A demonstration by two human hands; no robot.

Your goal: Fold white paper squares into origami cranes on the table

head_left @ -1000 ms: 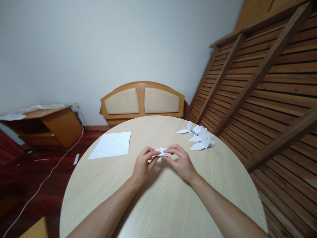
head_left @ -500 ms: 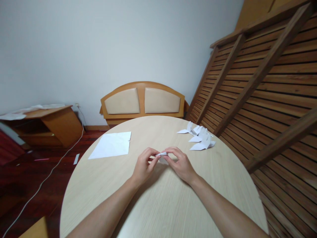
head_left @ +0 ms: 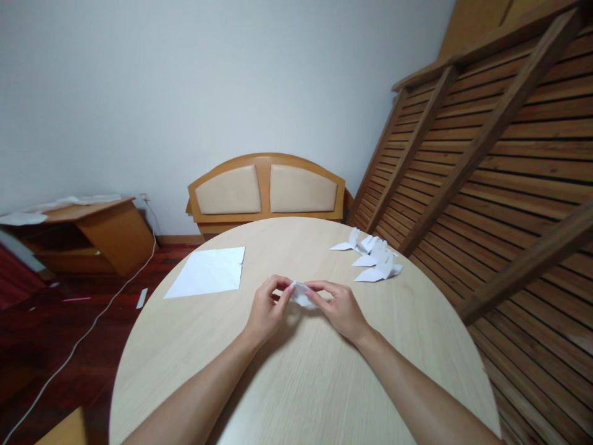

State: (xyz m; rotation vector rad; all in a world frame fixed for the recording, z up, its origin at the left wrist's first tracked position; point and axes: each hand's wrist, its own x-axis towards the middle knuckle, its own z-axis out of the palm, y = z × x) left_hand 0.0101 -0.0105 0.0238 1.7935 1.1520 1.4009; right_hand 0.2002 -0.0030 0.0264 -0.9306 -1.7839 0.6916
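Observation:
Between my fingertips, over the middle of the round table (head_left: 296,371), is a small piece of folded white paper (head_left: 302,295). My left hand (head_left: 269,306) pinches its left edge between thumb and fingers. On the other side, my right hand (head_left: 338,306) pinches the right edge. The paper's broad face shows, tilted toward me; its finer folds are too small to make out. Several folded white paper figures (head_left: 377,262) with pointed ends lie clustered at the table's back right. To the left rests a flat white paper sheet (head_left: 206,272) with a small tear at its right edge.
Past the table stands a wooden headboard (head_left: 266,185) with two cream panels. A slatted wooden frame (head_left: 486,161) leans along the right side. On the left are a low wooden desk (head_left: 106,241) and a white cable (head_left: 99,318) across the dark red floor.
The folded paper has turned in my fingers: its narrow edge faced me before, and now a wider face shows. Both hands keep their pinch, with the fingers shifted slightly.

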